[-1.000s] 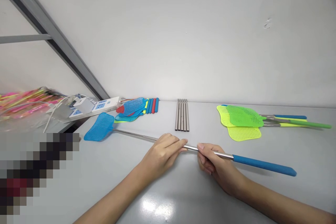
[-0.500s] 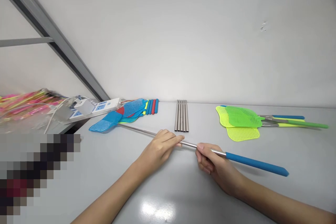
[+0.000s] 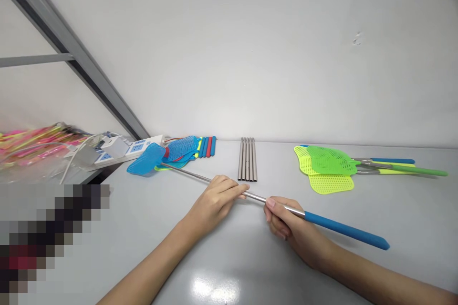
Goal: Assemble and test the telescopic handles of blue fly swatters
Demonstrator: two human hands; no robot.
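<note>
A blue fly swatter [image 3: 146, 159] with an extended steel telescopic rod and a blue grip lies slantwise between my hands, its head at the left and its grip at the lower right. My left hand [image 3: 222, 198] is closed around the middle of the rod. Nearer the blue grip, my right hand [image 3: 286, 221] pinches the thicker part of the rod between thumb and fingers. Beyond my left hand, several steel tubes [image 3: 247, 159] lie side by side on the grey table [image 3: 257, 267].
Swatter heads [image 3: 184, 147] and coloured grips [image 3: 207, 147] lie at the back left. Assembled green and yellow swatters [image 3: 332, 162] are stacked at the right. A power strip [image 3: 143, 143] with plugs and bagged colourful sticks [image 3: 43, 145] are at far left, below a metal frame. A wall rises behind.
The swatter's blue head has turned and risen slightly to the right, while the grip end has dipped a little to the left. Both hands keep their hold on the rod.
</note>
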